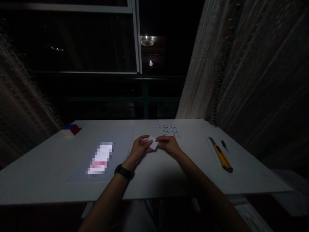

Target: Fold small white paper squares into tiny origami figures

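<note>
Both of my hands meet over the middle of a white table (48, 167) and pinch a small white piece of paper (153, 142) between them. My left hand (138, 149), with a dark watch on its wrist, grips the paper's left side. My right hand (170, 144) grips its right side. The paper is held just above the tabletop. Several small folded white paper pieces (169, 130) lie on the table just beyond my hands.
A yellow utility knife (222, 155) lies to the right, with a dark pen (224, 145) beside it. A blurred-out sheet (100, 159) rests on the left. A red and blue box (70, 129) sits at the far left corner. Curtains hang on both sides of a dark window.
</note>
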A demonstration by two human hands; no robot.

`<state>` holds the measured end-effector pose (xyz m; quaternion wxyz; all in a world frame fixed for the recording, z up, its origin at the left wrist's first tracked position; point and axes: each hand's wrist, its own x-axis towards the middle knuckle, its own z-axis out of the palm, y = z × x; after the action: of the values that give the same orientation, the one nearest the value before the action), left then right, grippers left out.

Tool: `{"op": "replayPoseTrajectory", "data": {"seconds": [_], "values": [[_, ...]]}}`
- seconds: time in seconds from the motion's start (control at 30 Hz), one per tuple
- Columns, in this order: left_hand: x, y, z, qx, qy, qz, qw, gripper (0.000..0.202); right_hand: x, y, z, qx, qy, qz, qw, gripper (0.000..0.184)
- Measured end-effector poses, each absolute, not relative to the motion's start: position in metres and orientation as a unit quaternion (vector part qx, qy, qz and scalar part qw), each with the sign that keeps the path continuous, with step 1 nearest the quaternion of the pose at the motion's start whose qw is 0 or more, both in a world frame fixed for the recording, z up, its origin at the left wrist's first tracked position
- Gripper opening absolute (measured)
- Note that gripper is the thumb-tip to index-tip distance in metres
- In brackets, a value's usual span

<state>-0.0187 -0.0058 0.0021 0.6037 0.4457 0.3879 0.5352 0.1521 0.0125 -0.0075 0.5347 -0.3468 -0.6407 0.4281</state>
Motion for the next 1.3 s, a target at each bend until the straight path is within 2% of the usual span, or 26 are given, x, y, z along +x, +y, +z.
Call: {"op": "replayPoseTrajectory", "data": {"seconds": [0.13, 0.3, 0.5, 0.7, 0.93, 1.1, 1.3], "values": [[-0.020, -0.004, 0.000, 0.408, 0.381, 0.536, 0.633, 0.047, 0.149, 0.012, -0.008, -0.364, -0.627, 0.407, 0.555, 0.016], [-0.020, -0.006, 0.002, 0.411, 0.391, 0.521, 0.638, 0.040, 0.146, 0.013, -0.014, -0.354, -0.619, 0.420, 0.561, 0.017], [-0.020, -0.009, 0.007, 0.416, 0.430, 0.532, 0.599, 0.032, 0.145, 0.009, -0.012, -0.327, -0.620, 0.503, 0.506, 0.023], [-0.019, -0.010, 0.008, 0.423, 0.429, 0.530, 0.597, 0.034, 0.146, 0.008, -0.013, -0.328, -0.615, 0.544, 0.468, 0.027], [-0.020, -0.010, 0.010, 0.425, 0.423, 0.513, 0.614, 0.034, 0.149, 0.011, -0.016, -0.332, -0.627, 0.527, 0.467, 0.028], [-0.022, -0.011, 0.010, 0.438, 0.395, 0.503, 0.632, 0.043, 0.151, 0.012, -0.015, -0.333, -0.629, 0.528, 0.464, 0.031], [-0.018, -0.010, 0.008, 0.447, 0.405, 0.513, 0.611, 0.048, 0.152, 0.012, -0.015, -0.316, -0.645, 0.530, 0.451, 0.025]]}}
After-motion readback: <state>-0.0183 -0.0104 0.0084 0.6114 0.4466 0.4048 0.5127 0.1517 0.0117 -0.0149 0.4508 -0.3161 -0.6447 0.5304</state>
